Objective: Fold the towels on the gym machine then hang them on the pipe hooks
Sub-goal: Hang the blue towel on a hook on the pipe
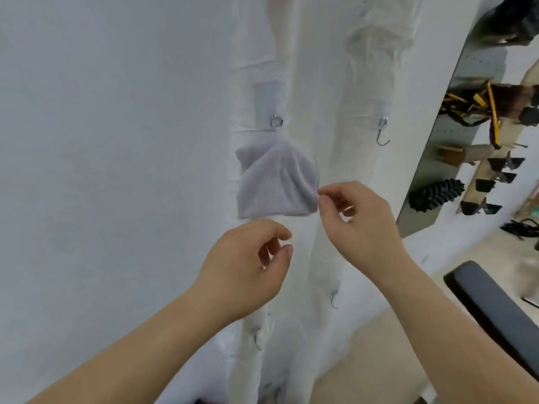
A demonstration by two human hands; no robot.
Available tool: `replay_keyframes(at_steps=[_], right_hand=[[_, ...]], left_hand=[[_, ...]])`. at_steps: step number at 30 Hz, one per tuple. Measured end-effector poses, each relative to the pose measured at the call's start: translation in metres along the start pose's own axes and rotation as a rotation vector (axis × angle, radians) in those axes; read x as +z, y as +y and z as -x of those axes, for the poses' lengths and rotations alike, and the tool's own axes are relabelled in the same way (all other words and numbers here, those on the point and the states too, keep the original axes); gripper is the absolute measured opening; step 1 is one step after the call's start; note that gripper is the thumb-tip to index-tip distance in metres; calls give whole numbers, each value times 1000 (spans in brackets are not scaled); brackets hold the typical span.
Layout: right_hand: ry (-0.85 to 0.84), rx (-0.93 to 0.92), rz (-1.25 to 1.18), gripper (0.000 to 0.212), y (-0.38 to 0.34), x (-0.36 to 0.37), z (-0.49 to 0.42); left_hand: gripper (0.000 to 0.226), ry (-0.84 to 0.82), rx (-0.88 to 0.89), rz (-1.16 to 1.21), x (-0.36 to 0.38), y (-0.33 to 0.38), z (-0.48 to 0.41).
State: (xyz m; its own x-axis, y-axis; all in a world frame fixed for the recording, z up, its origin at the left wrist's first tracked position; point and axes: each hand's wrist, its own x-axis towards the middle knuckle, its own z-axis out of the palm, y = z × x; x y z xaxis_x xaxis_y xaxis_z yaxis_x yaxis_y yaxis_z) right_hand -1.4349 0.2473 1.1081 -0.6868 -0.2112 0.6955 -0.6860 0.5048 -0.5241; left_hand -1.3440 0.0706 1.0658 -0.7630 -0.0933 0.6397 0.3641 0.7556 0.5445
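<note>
Pinching the hung grey terry towel's [277, 182] edge, right hand [358, 217]; left hand [248, 266] loosely curled, empty; silver metal hook [382, 135] alongside.

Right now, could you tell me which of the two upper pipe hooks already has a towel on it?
The upper hook on the left pipe: the folded grey towel hangs from it, while the right pipe's upper hook is bare.

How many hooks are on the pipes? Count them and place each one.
4. On the left pipe: upper left hook, with the towel hanging under it, and lower left hook. On the right pipe: upper right hook, bare, and lower right hook. More may be hidden below.
</note>
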Motion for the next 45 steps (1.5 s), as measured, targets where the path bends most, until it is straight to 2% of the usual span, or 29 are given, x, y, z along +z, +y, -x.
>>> replay_keyframes(at_steps=[5, 8, 11, 15, 19, 24, 29, 32, 34, 36, 39, 43, 45], right_hand=[[-126, 338, -66, 12, 17, 20, 108], [-218, 525, -13, 11, 22, 22, 171], [-289, 727, 32, 12, 21, 15, 245], [-317, 1007, 108, 16, 16, -18, 363], [-248, 1219, 102, 16, 2, -53, 464], [-151, 1387, 109, 18, -17, -104, 572], [-59, 1542, 255, 22, -38, -175, 685], [-43, 1629, 372, 29, -40, -214, 747], [-49, 1655, 421, 15, -43, -230, 778], [-113, 1681, 453, 29, -46, -235, 801], [-151, 1710, 388, 46, -51, -236, 820], [57, 1727, 310, 45, -48, -234, 837], [170, 1783, 307, 44, -50, -237, 842]], left_hand=[[21, -283, -115, 93, 39, -28, 72], [27, -430, -203, 145, 55, -35, 118], [31, -614, -316, 210, 72, -37, 176], [33, -882, -375, 281, 101, -13, 265], [37, -1078, -383, 311, 125, 25, 343], [34, -1377, -358, 305, 146, 77, 433], [30, -1600, -428, 288, 173, 140, 526], [29, -1678, -464, 267, 194, 176, 580], [20, -1704, -475, 241, 204, 195, 607], [15, -1684, -533, 248, 208, 214, 618], [27, -1587, -653, 254, 216, 232, 626], [2, -1616, -836, 271, 228, 244, 631], [11, -1642, -890, 269, 232, 246, 634]])
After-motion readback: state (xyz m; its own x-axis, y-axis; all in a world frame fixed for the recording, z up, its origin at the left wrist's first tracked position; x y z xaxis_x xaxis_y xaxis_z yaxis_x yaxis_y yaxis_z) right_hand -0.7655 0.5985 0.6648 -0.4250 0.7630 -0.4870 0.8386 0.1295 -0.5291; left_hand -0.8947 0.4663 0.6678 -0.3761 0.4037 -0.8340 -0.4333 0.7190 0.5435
